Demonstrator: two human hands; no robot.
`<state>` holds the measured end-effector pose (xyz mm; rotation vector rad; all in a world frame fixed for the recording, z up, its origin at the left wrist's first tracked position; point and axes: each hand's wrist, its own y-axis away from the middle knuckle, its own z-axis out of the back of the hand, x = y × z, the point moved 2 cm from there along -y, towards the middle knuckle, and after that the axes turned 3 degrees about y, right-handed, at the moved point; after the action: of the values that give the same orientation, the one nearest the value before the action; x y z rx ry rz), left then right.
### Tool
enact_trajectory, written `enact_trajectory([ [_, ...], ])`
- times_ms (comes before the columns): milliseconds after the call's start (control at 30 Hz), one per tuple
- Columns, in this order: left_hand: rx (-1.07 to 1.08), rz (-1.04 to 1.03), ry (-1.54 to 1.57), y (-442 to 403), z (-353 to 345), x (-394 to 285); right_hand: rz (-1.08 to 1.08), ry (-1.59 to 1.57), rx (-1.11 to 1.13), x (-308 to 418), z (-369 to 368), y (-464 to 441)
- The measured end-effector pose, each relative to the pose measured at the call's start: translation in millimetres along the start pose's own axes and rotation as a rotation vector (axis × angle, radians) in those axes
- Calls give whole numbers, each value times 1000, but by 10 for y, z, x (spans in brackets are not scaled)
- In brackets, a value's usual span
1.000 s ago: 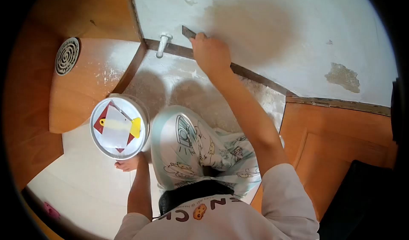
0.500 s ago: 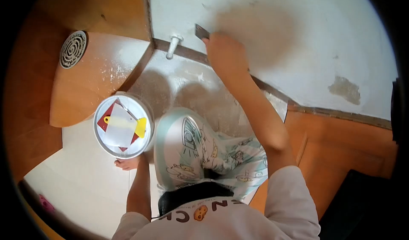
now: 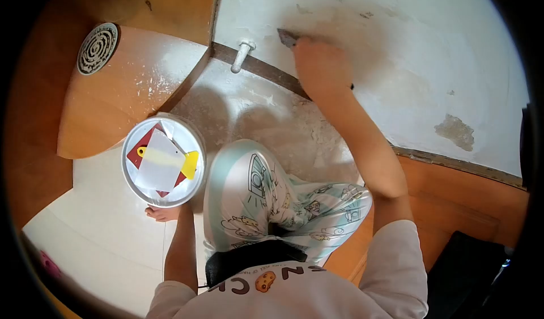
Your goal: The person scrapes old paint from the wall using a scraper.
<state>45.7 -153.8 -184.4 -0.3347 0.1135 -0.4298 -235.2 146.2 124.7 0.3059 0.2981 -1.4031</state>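
My right hand [image 3: 323, 64] is closed around a putty knife [image 3: 287, 37], whose grey blade shows past the fingers at the white wall [image 3: 396, 92]. The handle is hidden in the fist. Down at the left, my left hand [image 3: 162, 212] is beside the lower rim of a white bucket [image 3: 126, 177]; its fingers are stretched out to the left, and part of it is hidden under the rim. On the bucket's top lie a red square piece [image 3: 136, 156], a whitish plate [image 3: 160, 169] and a yellow-handled scraper [image 3: 190, 165].
A white pipe stub [image 3: 242, 57] sticks out near the wall's base. Bare grey patches [image 3: 455, 132] mark the wall. White dust lies on the orange wooden panel [image 3: 136, 86], which has a round drain cover [image 3: 98, 48]. A dark bag-like object [image 3: 462, 273] is at lower right.
The view has shifted a little, so the wall and pipe appear further right. My right hand with the putty knife stays close to the wall. My left hand keeps its place by the bucket.
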Motion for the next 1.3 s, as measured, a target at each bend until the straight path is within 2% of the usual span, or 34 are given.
enact_trajectory([
  [167, -72, -41, -30, -57, 98, -83, 60, -10, -45, 43, 11, -15],
  [267, -107, -32, -55, -26, 109, -113, -9, 3, -8, -31, -19, 13],
  [300, -91, -72, -57, -14, 110, -56, 13, 3, 23, 46, -97, -34],
  [367, -50, -11, -47, 43, -42, 38, 38, -12, 73, 267, -223, -196],
  [467, -36, 50, 5, -1, -58, 12, 112, -1, -84, 374, -34, -103],
  [567, -52, -23, -41, 23, -23, 59, 106, -45, 31, 159, -24, -141],
  [667, -105, -43, 47, -16, -44, -32, 150, 79, 28, 384, -272, -233],
  [767, -135, -54, 78, -142, -89, -130, 62, -9, -108, 309, -157, -81],
  [867, -114, -66, 67, 4, 28, 44, 14, 34, 67, 181, -129, -91],
  [967, -119, -43, 46, 16, -14, 0, 129, 85, 25, 313, -252, -151],
  [1067, -126, -48, 36, -25, -67, -19, 1, -8, 15, 245, -29, -46],
  [1167, -99, -66, 11, 37, -72, 112, 54, 100, 157, 309, -290, -170],
  [1300, -121, -59, 15, -43, 106, -169, 90, 41, 17, 278, -234, -176],
])
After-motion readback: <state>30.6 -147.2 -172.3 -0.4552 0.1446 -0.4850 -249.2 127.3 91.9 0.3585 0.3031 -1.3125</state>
